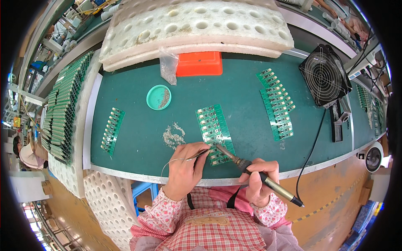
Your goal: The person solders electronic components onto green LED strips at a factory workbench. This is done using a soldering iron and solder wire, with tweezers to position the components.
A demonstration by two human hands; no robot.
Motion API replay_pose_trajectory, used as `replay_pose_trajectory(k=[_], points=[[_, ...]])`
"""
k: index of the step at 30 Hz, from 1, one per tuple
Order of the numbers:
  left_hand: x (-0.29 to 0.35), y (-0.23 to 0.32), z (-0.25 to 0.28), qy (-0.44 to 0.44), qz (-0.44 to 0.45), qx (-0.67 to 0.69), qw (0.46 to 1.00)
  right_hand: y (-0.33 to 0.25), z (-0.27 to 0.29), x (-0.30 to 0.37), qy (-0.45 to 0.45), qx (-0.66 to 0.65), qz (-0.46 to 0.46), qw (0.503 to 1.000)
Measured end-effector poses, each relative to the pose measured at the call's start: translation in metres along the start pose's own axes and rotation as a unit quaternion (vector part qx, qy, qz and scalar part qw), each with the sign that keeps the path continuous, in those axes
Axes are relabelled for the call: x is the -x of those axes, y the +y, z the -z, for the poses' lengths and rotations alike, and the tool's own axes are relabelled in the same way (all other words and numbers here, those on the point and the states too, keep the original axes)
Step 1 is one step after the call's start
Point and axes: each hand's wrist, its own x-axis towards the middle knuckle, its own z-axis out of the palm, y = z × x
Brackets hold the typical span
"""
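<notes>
My right hand (260,180) is closed around a soldering iron (274,186), whose tip touches or nearly touches a green circuit board panel (213,125) in front of me. The panel carries rows of small white and dark parts. My left hand (185,169) pinches dark, slender tweezers (196,156) at the panel's lower left edge. A thin solder wire (166,163) curves out from the same hand; the fingers partly hide how it is held. Just beyond my left hand, small loose pale parts (172,137) lie on the green mat.
A turquoise round lid (158,97) holds small parts. Beside a red bin (199,64) lies a clear bag (168,69). More panels lie left (112,131) and right (276,108). A black fan (322,75) stands at right, near an iron stand (337,125). White foam blocks (197,31) border the back.
</notes>
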Motion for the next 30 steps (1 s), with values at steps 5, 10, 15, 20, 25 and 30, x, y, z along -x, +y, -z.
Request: replay_pose_trajectory(k=[5, 10, 15, 20, 25, 30], points=[[0.000, -0.001, -0.001, 0.014, -0.008, -0.002, 1.000, 0.001, 0.002, 0.006, 0.010, 0.040, -0.077, 0.996], [0.002, -0.003, -0.002, 0.005, -0.009, -0.007, 1.000, -0.003, -0.004, 0.000, -0.021, 0.090, -0.088, 0.992], [0.003, -0.004, -0.001, 0.000, -0.007, -0.007, 1.000, -0.003, -0.006, -0.002, -0.035, 0.091, -0.111, 0.989], [0.002, -0.003, -0.001, 0.005, -0.008, -0.002, 1.000, 0.000, -0.007, -0.002, -0.065, 0.139, -0.040, 0.987], [0.002, -0.002, -0.001, 0.007, -0.003, 0.003, 1.000, -0.004, -0.007, -0.015, -0.108, 0.173, 0.050, 0.978], [0.001, -0.001, 0.000, 0.002, 0.004, 0.001, 1.000, 0.000, -0.006, -0.015, -0.109, 0.164, 0.069, 0.978]])
